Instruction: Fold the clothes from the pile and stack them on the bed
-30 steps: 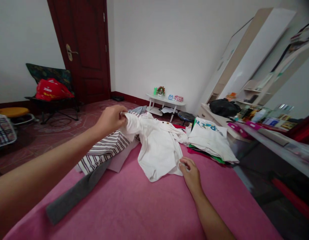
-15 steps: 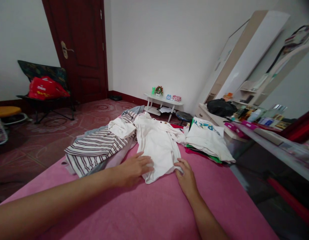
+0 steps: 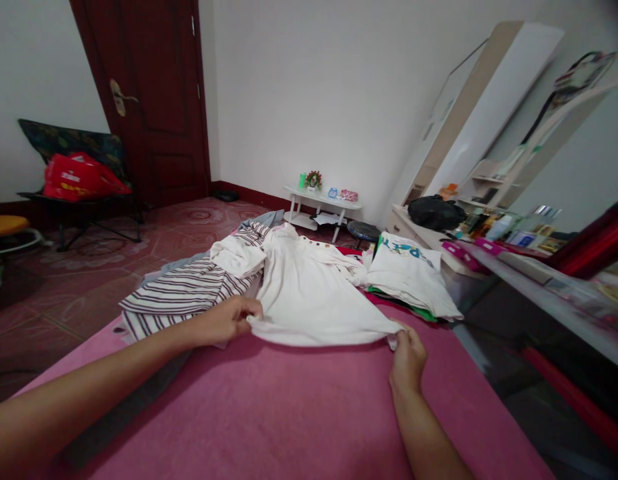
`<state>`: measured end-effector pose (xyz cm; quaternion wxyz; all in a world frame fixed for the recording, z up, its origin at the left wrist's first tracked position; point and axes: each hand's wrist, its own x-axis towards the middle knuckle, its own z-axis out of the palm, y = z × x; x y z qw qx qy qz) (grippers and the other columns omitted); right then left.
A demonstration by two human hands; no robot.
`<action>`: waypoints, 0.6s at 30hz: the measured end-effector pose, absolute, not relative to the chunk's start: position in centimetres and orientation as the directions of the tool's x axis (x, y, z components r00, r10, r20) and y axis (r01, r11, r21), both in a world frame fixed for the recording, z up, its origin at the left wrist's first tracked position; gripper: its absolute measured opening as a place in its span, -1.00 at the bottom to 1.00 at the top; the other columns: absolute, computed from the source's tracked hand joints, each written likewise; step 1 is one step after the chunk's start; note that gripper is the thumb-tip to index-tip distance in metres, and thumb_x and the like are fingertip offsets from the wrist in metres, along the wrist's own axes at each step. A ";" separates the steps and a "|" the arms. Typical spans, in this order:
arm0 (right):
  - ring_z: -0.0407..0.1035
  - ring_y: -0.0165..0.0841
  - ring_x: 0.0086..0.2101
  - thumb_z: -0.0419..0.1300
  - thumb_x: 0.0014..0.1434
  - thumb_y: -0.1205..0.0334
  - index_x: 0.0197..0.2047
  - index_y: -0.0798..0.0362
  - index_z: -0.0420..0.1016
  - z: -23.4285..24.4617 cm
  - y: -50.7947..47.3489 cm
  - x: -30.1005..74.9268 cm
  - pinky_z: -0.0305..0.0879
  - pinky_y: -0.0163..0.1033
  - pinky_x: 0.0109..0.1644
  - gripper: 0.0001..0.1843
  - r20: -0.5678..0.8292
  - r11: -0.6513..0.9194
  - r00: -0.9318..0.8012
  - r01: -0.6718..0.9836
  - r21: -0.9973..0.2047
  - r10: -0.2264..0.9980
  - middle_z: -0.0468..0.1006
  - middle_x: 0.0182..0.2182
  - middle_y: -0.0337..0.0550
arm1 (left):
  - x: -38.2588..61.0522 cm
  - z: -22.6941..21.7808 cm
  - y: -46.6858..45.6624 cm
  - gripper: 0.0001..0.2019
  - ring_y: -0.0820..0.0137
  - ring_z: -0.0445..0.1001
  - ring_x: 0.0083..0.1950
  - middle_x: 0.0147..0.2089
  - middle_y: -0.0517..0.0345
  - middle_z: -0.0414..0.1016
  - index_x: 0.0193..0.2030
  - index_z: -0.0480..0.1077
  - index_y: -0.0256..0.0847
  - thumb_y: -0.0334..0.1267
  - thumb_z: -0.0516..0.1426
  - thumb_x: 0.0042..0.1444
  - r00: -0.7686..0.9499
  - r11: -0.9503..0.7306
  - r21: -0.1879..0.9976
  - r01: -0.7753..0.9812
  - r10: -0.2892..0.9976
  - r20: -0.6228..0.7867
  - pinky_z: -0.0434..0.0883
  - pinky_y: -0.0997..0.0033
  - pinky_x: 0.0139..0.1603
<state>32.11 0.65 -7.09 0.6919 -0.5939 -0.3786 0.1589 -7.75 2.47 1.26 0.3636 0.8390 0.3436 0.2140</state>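
Note:
A white shirt lies spread on the pink bed cover, its hem pulled taut toward me. My left hand pinches the hem's left corner. The right corner is pinched by my right hand. One white sleeve is bunched at the shirt's upper left. A striped garment lies just left of the shirt, partly under that sleeve.
A stack of folded clothes, topped by a white printed tee, sits right of the shirt. A cluttered desk runs along the bed's right side. Across the red tiled floor are a dark door, a chair with a red bag and a low white table.
My left hand let go of the sleeve at the far side and came down to the hem. Both hands then drew apart, stretching the crumpled shirt out flat.

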 end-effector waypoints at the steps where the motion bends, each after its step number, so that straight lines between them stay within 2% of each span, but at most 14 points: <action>1: 0.42 -0.25 -0.23 0.08 0.01 0.17 -0.14 0.06 0.44 -7.1 0.7 32.1 0.37 -0.20 -0.16 -0.67 0.365 0.216 0.636 0.302 -0.929 0.680 0.52 -0.25 -0.13 | -7.8 1.2 1.6 -0.81 0.40 0.33 -0.33 -0.39 0.22 0.35 -0.37 0.32 -0.23 -0.46 0.00 -0.18 0.736 -0.576 0.696 0.429 0.669 0.100 0.27 0.48 -0.29; 3: 0.39 -0.19 -0.16 0.11 -0.05 0.19 -0.04 0.08 0.41 -7.2 0.7 32.2 0.35 -0.12 -0.06 -0.55 0.417 0.122 0.563 0.486 -0.865 0.714 0.49 -0.15 -0.05 | -7.6 1.1 -0.3 -0.72 0.34 0.36 -0.24 -0.28 0.17 0.41 -0.25 0.37 -0.18 -0.47 0.04 -0.15 0.807 -0.715 0.538 0.447 0.582 0.102 0.28 0.40 -0.17; 5: 0.34 -0.14 -0.07 0.10 -0.10 0.26 0.04 0.10 0.38 -7.1 0.7 32.2 0.29 -0.05 0.04 -0.45 0.465 0.065 0.451 0.662 -0.747 0.762 0.45 -0.08 0.02 | -7.0 1.2 -2.0 -0.63 0.27 0.36 -0.15 -0.19 0.13 0.42 -0.09 0.36 -0.10 -0.45 0.07 -0.09 0.812 -0.781 0.392 0.487 0.570 0.128 0.26 0.30 -0.05; 7: 0.29 -0.13 0.01 0.03 -0.10 0.33 0.04 0.10 0.41 -7.1 0.6 32.1 0.23 -0.03 0.11 -0.44 0.501 0.084 0.317 0.776 -0.625 0.805 0.40 -0.02 0.05 | -6.3 1.3 -3.4 -0.63 0.24 0.37 -0.14 -0.17 0.12 0.43 -0.06 0.35 -0.05 -0.44 0.06 -0.04 0.805 -0.795 0.321 0.515 0.577 0.136 0.26 0.26 -0.03; 9: 0.27 -0.16 0.04 -0.03 -0.10 0.38 -0.06 0.06 0.50 -6.9 0.6 31.9 0.20 -0.04 0.15 -0.47 0.505 0.121 0.207 0.832 -0.542 0.838 0.39 0.00 0.02 | -5.8 1.3 -4.2 -0.70 0.24 0.38 -0.18 -0.21 0.12 0.43 -0.16 0.36 -0.07 -0.47 0.02 -0.02 0.810 -0.800 0.308 0.514 0.571 0.134 0.28 0.27 -0.09; 12: 0.31 -0.19 0.01 -0.08 -0.12 0.40 -0.18 0.04 0.55 -6.3 0.4 31.7 0.20 -0.05 0.15 -0.51 0.498 0.185 0.099 0.852 -0.490 0.861 0.44 -0.02 -0.04 | -5.6 1.5 -4.3 -0.76 0.25 0.40 -0.24 -0.28 0.12 0.44 -0.32 0.34 -0.12 -0.50 0.01 -0.10 0.820 -0.806 0.310 0.504 0.559 0.122 0.29 0.31 -0.20; 15: 0.31 -0.18 0.01 -0.09 -0.14 0.36 -0.25 0.02 0.54 -4.2 -0.7 31.9 0.18 -0.03 0.14 -0.55 0.529 0.258 0.051 0.831 -0.493 0.847 0.48 -0.02 -0.08 | -6.3 2.9 -3.9 -0.75 0.31 0.40 -0.31 -0.36 0.17 0.44 -0.38 0.33 -0.14 -0.51 0.02 -0.23 0.817 -0.792 0.353 0.498 0.565 0.115 0.30 0.38 -0.25; 18: 0.34 -0.15 -0.04 -0.08 -0.18 0.31 -0.43 -0.04 0.48 -0.3 -3.1 32.0 0.21 -0.03 0.07 -0.67 0.532 0.310 0.035 0.779 -0.545 0.846 0.54 -0.11 -0.14 | -7.9 6.1 -3.9 -0.73 0.42 0.37 -0.40 -0.41 0.25 0.43 -0.40 0.37 -0.15 -0.48 -0.02 -0.27 0.779 -0.728 0.455 0.513 0.618 0.110 0.30 0.50 -0.34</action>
